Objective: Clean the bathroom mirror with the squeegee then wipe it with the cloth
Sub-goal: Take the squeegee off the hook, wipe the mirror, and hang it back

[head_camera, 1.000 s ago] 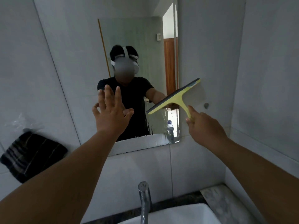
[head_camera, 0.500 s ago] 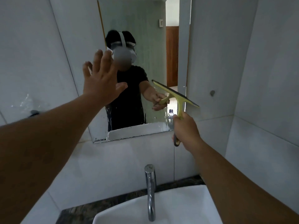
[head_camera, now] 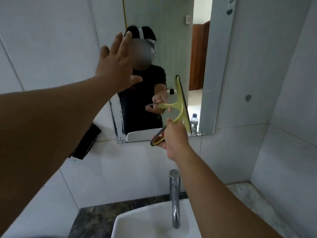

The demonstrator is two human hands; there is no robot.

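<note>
A: Squeegee (head_camera: pixel 180 107) first: where is it, and what has changed?

B: Nearest, the right hand (head_camera: pixel 175 140) is clenched round its looped handle, in front of the mirror's (head_camera: pixel 171 40) bottom right corner. A second ago the blade lay slanted out past the mirror's right edge; it has swung round and now stands almost upright over the glass. I read that as lining up a sideways stroke.

A: And the left hand (head_camera: pixel 118 62)?

B: Released, fingers spread, holding nothing. It has risen towards the mirror's left edge, perhaps to brace.

A: The cloth (head_camera: pixel 87 141)?

B: Dark, on the wall beside the mirror's bottom left corner, untouched and mostly hidden behind the left forearm.

A: Anything unclear?

B: Whether the blade touches the glass, or the palm does, I cannot tell. The mirror's top is cut off.
</note>
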